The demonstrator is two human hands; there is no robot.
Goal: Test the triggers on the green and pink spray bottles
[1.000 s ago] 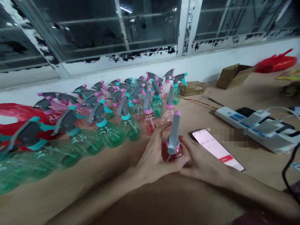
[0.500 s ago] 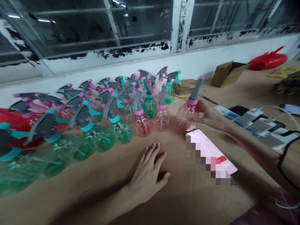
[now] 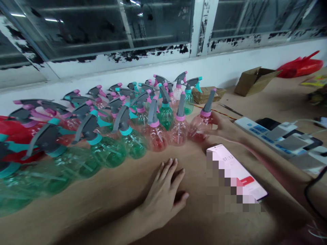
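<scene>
My right hand (image 3: 217, 125) is wrapped around the body of a clear pink spray bottle (image 3: 200, 127) with a grey trigger head and pink collar. That bottle stands upright on the table at the right end of the rows. Just left of it is another pink spray bottle (image 3: 178, 132), close beside it. My left hand (image 3: 166, 190) lies flat on the table (image 3: 102, 207) with its fingers apart, holding nothing. Nearest to it are a pink spray bottle (image 3: 156, 137) and a green spray bottle (image 3: 133, 144) in the front row.
Several more pink and green spray bottles fill the table's left side. A lit phone (image 3: 237, 170) lies between my arms. To the right is a white power strip (image 3: 265, 132) with plugs. Behind are a small cardboard box (image 3: 208, 95), an open carton (image 3: 252, 81) and a red bag (image 3: 298, 66).
My right hand has brought the pink spray bottle slightly left and down, close to its neighbour in the row. My left hand stays flat on the table. The view has shifted a little.
</scene>
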